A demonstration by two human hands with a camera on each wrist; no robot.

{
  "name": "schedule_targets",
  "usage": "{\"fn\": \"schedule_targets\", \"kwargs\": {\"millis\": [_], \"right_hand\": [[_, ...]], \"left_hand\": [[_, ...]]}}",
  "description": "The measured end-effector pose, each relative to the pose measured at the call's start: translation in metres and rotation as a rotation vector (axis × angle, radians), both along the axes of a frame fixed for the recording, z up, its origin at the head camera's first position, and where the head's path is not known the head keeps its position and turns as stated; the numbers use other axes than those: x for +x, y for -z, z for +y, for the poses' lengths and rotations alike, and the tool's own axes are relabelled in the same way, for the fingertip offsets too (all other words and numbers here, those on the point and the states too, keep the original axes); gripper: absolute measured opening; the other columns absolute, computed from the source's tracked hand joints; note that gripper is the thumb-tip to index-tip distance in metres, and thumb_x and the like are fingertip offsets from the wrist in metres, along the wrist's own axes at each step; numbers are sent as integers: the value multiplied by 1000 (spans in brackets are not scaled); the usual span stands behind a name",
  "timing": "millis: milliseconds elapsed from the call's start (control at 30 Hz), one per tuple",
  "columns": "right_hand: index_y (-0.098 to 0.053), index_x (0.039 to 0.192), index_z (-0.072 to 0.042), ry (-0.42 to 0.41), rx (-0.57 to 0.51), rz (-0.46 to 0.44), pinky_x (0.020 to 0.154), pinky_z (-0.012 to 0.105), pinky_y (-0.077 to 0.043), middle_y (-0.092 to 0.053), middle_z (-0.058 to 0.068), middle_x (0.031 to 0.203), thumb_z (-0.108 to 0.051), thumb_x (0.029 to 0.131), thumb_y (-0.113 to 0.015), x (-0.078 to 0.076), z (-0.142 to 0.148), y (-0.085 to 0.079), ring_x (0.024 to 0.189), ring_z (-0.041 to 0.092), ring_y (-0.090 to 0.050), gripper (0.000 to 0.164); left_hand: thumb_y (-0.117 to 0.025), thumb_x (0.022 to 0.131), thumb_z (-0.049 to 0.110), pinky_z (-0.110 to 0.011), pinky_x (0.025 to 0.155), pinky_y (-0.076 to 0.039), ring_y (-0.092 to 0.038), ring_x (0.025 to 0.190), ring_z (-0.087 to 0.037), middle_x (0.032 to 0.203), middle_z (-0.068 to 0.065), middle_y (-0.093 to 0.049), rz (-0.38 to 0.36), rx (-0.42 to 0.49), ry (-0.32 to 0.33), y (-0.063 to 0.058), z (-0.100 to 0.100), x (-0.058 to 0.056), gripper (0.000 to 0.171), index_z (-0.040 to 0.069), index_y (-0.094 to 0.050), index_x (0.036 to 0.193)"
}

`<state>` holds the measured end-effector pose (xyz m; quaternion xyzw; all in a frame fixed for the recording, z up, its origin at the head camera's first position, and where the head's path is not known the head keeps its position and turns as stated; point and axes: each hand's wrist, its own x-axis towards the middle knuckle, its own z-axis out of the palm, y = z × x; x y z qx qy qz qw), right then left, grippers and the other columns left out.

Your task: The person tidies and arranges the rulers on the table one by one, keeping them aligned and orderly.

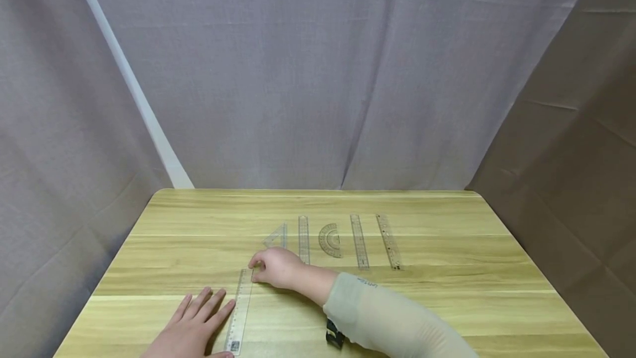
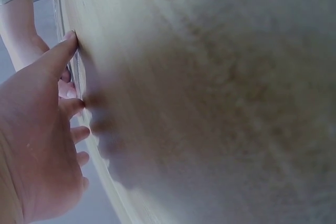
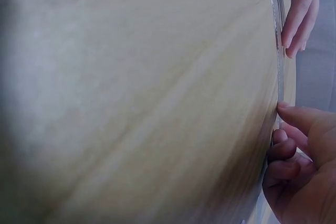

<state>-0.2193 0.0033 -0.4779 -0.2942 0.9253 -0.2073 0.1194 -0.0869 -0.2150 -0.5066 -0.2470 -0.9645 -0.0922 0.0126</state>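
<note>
A clear straight ruler (image 1: 240, 314) lies lengthwise near the front of the table, its far end leaning slightly right. My left hand (image 1: 191, 322) rests palm down beside it, fingers spread, index fingertip right at its left edge and thumb by its near end. At the far end, my right hand (image 1: 279, 268) pinches the ruler's right corner with thumb and index finger. The right wrist view shows the thumb (image 3: 296, 116) on the ruler's edge and the other fingers curled under. Just beyond the right hand, a clear set square (image 1: 284, 235) is partly covered by it.
To the right of the set square, a row continues with a clear ruler (image 1: 303, 236), a protractor (image 1: 324, 240), a second ruler (image 1: 360, 242) and a third ruler (image 1: 389, 241). The wooden table (image 1: 447, 303) is enclosed by grey curtains (image 1: 278, 82). My right forearm crosses its front.
</note>
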Motion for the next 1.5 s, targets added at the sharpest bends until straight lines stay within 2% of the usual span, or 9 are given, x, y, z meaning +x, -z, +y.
{"fn": "schedule_targets", "kwargs": {"millis": [100, 167, 267, 400, 533, 633, 833, 1133, 1500], "right_hand": [[-72, 114, -22, -3, -6, 1, 66, 19, -46, -56, -15, 72, -33, 88, -75, 0, 0, 1, 66, 0, -51, 29], [-72, 115, -22, -4, -7, 4, 65, 19, -46, -56, -15, 72, -33, 88, -75, 1, 0, 1, 66, 0, -51, 29], [-71, 117, -22, -1, -9, 8, 64, 19, -45, -55, -14, 71, -33, 88, -75, 2, 0, 2, 64, 1, -51, 31], [-69, 120, -20, 2, -19, 9, 60, 19, -44, -54, -13, 68, -32, 89, -74, 3, 2, 2, 61, 2, -50, 33], [-68, 120, -19, 4, -55, 29, 60, 17, -44, -54, -14, 69, -31, 88, -74, 4, 4, 1, 61, 1, -50, 34], [-68, 119, -17, 3, -92, 55, 62, 17, -44, -54, -16, 70, -29, 89, -74, 7, 7, 0, 62, -1, -50, 33], [-69, 117, -16, 10, -136, 151, 61, 15, -44, -55, -15, 75, -32, 93, -68, 16, 18, -3, 63, -2, -49, 29], [-62, 130, -19, 22, -58, 325, 87, 30, -54, -65, -4, 118, -49, 97, -58, 33, 40, -2, 103, 9, -62, 44], [-40, 151, -19, 13, 53, 419, 116, 50, -29, -44, 4, 150, -65, 97, -40, 54, 78, -10, 140, 25, -39, 71]], "left_hand": [[-46, 80, 83, -52, 116, -6, -39, 138, -42, 148, -13, -48, 18, 2, 3, 1, 0, 0, 93, 15, -55, 142], [-46, 80, 83, -43, 118, 11, -39, 138, -42, 148, -13, -48, 27, 5, 2, 2, 0, 0, 94, 14, -55, 142], [-47, 80, 83, -40, 118, 11, -38, 138, -42, 149, -13, -47, 21, 13, 0, 1, 0, 0, 96, 12, -54, 143], [-48, 79, 83, -53, 117, -8, -40, 137, -41, 147, -13, -49, 33, 19, 4, 0, 1, -1, 96, 10, -54, 143], [-51, 81, 81, -37, 118, 17, -41, 137, -40, 147, -11, -50, 44, 53, -2, -1, 3, -3, 94, 11, -52, 144], [-54, 83, 76, -32, 117, 17, -39, 138, -39, 148, -10, -49, 44, 81, -7, -4, 6, -5, 90, 12, -50, 146], [-58, 88, 66, -61, 111, -27, -38, 139, -38, 148, -10, -48, 111, 58, -3, -16, 19, -11, 81, 11, -49, 147], [-62, 91, 57, -61, 114, -20, -31, 144, -37, 155, -8, -40, 138, 62, -20, -31, 41, -19, 76, 14, -43, 151], [-60, 93, 56, -53, 121, -1, -27, 146, -37, 156, -8, -38, 239, 84, -36, -39, 55, -31, 72, 18, -43, 151]]}}
